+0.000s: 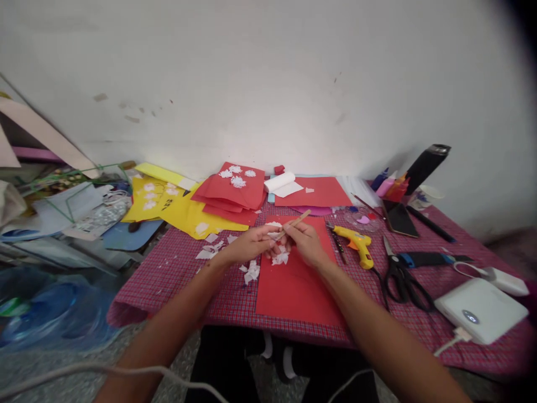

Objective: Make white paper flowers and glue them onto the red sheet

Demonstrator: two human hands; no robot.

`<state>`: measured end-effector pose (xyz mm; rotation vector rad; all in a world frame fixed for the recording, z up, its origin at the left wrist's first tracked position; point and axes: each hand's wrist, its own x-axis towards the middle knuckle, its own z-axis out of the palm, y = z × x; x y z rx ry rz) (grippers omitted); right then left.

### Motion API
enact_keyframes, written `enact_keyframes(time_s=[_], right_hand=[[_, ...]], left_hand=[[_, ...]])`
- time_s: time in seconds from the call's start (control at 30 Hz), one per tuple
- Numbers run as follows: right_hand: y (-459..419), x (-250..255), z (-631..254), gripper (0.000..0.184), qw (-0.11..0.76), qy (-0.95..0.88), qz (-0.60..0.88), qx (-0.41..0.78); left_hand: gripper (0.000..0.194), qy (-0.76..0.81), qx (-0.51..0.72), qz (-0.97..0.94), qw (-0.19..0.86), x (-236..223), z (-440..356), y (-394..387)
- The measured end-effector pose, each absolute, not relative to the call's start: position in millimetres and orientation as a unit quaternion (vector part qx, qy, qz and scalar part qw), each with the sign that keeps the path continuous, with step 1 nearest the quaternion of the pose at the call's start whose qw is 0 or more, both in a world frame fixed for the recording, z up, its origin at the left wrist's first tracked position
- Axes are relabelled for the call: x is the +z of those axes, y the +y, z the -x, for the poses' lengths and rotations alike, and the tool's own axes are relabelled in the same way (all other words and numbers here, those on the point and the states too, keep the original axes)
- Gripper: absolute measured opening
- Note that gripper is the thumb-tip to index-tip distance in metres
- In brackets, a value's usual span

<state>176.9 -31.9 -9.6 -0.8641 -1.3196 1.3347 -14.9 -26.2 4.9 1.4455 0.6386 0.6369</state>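
A thin wooden stick point(298, 219) slants up out of my right hand point(302, 239), whose fingers are closed on it above the red paper sheet point(300, 291). My left hand point(254, 243) meets the stick's lower end with its fingers pinched together. Whatever lies between those fingertips is too small to make out. Crumpled white paper pieces point(280, 256) lie on the red sheet just under my hands, and more white paper shows behind my fingers. Torn white scraps point(251, 272) are scattered on the checked cloth beside my left forearm.
Right of the sheet lie a yellow glue gun point(356, 244), black scissors point(403, 280), a utility knife point(425, 259) and a white box point(482, 310). Behind are red papers with white paper flowers point(238, 182), a white paper roll point(279, 182) and yellow sheets point(180, 212). A black flask point(425, 168) leans right.
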Motion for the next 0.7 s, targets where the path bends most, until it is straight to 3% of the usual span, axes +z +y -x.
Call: enact_keyframes(time_s=[0.37,0.53,0.7], right_hand=[[-44,-6,-170,0.033,0.502,-0.565,0.296,0.584],[-40,-4,-176,0.031,0.541,-0.535,0.294,0.578],[-33,-7,-180,0.028,0.561,-0.528,0.297,0.564]], left_hand=[[0.053,0.355,0.267,-0.674,0.591,18,38,-53],[0.052,0.379,0.246,-0.697,0.556,22,51,-59],[0.041,0.439,0.253,-0.786,0.354,24,68,-70]])
